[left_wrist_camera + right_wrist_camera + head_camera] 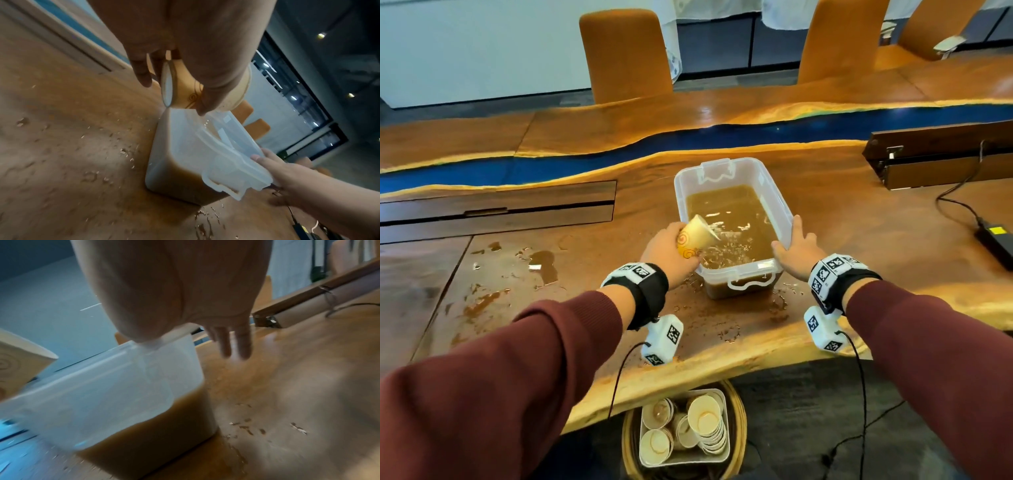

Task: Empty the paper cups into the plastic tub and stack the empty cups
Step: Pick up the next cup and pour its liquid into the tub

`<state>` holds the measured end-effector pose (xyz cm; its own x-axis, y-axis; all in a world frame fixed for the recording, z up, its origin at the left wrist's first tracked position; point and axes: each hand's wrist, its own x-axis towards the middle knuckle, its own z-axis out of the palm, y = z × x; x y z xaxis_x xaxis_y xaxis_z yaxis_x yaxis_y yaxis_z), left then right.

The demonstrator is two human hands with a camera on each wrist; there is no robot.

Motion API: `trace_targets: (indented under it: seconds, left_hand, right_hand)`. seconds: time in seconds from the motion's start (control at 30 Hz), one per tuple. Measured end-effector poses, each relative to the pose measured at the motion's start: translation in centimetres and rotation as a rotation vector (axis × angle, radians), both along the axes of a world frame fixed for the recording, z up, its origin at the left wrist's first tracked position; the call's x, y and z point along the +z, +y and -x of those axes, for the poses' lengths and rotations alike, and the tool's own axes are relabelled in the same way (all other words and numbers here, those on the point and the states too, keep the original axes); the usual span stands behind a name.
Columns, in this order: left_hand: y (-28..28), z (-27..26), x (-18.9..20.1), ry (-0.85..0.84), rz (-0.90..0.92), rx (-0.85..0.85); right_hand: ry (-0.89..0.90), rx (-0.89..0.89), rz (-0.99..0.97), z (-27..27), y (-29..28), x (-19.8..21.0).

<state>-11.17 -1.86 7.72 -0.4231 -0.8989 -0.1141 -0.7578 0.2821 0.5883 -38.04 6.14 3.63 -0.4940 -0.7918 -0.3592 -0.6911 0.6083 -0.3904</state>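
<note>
A clear plastic tub (pixel 780 202) holding brown liquid stands on the wooden table. My left hand (pixel 667 250) grips a yellow swirl-patterned paper cup (pixel 697 236), tipped on its side with its mouth over the tub's near-left corner; the liquid below it is splashing. In the left wrist view, fingers wrap the cup (pixel 185 91) above the tub (pixel 185 154). My right hand (pixel 798 246) rests with straight fingers against the tub's near-right rim, thumb over the edge. The right wrist view shows the fingers (pixel 242 344) hanging beside the tub wall (pixel 102 386) and the cup (pixel 18 369) at left.
Brown puddles (pixel 544 263) and droplets lie on the table left of and around the tub. Below the table's near edge, a tray of stacked empty cups (pixel 705 425) sits in a basket. A power adapter (pixel 996 236) with cable and a wooden cable box (pixel 941 154) are at right.
</note>
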Motion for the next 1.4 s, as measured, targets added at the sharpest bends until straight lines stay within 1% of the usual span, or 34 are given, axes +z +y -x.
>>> trace_targets:
  seconds: [0.03,0.07,0.1,0.13,0.17,0.2,0.23,0.27,0.3,0.33,0.37,0.4,0.43,0.5,0.53,0.63,0.8,0.87,0.93,1.0,1.1,1.23,1.4]
  left_hand:
    - [0.6,-0.5,-0.7,0.080,-0.063,0.056]
    - [1.1,-1.0,-1.3,0.128,-0.099,0.091]
    - [1.6,-1.6,-1.8,0.162,-0.121,0.113]
    - [1.9,-2.1,-2.1,0.188,-0.130,0.125]
    - [2.2,-2.5,-2.4,0.205,-0.134,0.134]
    - [2.5,-3.0,-2.7,0.214,-0.139,0.138]
    - [2.9,-3.5,-2.9,0.220,-0.146,0.140]
    - [3.2,-4.2,-3.5,0.216,-0.163,0.145]
    - [3.6,-4.9,-4.2,0.203,-0.181,0.146]
    - [4.2,-5.6,-4.7,0.186,-0.203,0.140]
    - [4.8,-6.3,-5.1,0.171,-0.227,0.122]
    - [5.3,-7.0,-5.5,0.151,-0.249,0.099]
    - [5.9,-7.7,-5.9,0.136,-0.269,0.077]
    - [7.1,-9.2,-6.8,0.129,-0.306,0.061]
    - [7.7,-9.9,-7.3,0.129,-0.314,0.060]
    - [9.7,-12.0,-9.0,0.061,-0.338,0.049]
    - [12.9,-14.6,-11.9,-0.043,-0.456,-0.011]
    - [14.3,-15.9,-13.8,-0.034,-0.508,-0.011]
    - [15.6,-17.1,-16.0,0.001,-0.597,0.011]
    - [16.8,-18.1,-17.8,-0.014,-0.659,0.022]
    - [18.1,-19.4,-20.2,-0.095,-0.682,0.018]
    - [19.1,-21.0,-23.4,-0.209,-0.691,0.022]
    - [19.2,-22.1,-26.9,-0.256,-0.750,0.036]
  right_hand:
    - [0.085,0.018,-0.030,-0.2,-0.1,0.1]
    - [0.212,0.066,-0.049,-0.5,-0.2,0.5]
    - [0.352,0.151,-0.041,-1.2,-0.3,1.0]
    - [0.455,0.263,0.006,-2.1,-0.5,1.7]
    - [0.484,0.370,0.089,-3.2,-0.7,2.4]
    - [0.431,0.439,0.181,-4.8,-0.8,3.1]
    - [0.267,0.446,0.270,-6.6,-0.8,3.8]
    - [0.058,0.419,0.295,-8.6,-0.8,4.2]
    - [-0.139,0.390,0.239,-10.6,-0.7,4.4]
    - [-0.286,0.367,0.151,-12.4,-0.8,4.3]
    - [-0.370,0.362,0.082,-13.7,-0.8,4.2]
    - [-0.373,0.384,0.036,-14.6,-0.8,4.1]
    - [-0.324,0.415,0.018,-15.3,-0.8,3.9]
    - [-0.159,0.484,0.068,-16.5,-0.3,3.4]
    - [-0.124,0.519,0.079,-17.1,0.2,2.9]
    - [-0.130,0.595,0.021,-19.0,2.5,1.2]
    - [-0.145,0.627,-0.108,-21.5,5.7,-3.3]
    - [-0.173,0.619,-0.150,-22.7,7.0,-5.2]
    - [-0.201,0.603,-0.196,-23.9,8.3,-7.1]
    - [-0.210,0.616,-0.234,-25.0,9.5,-9.0]
    - [-0.220,0.654,-0.252,-27.2,10.9,-12.0]
    - [-0.184,0.699,-0.275,-30.0,12.0,-14.8]
    - [-0.114,0.741,-0.332,-32.4,12.6,-17.9]
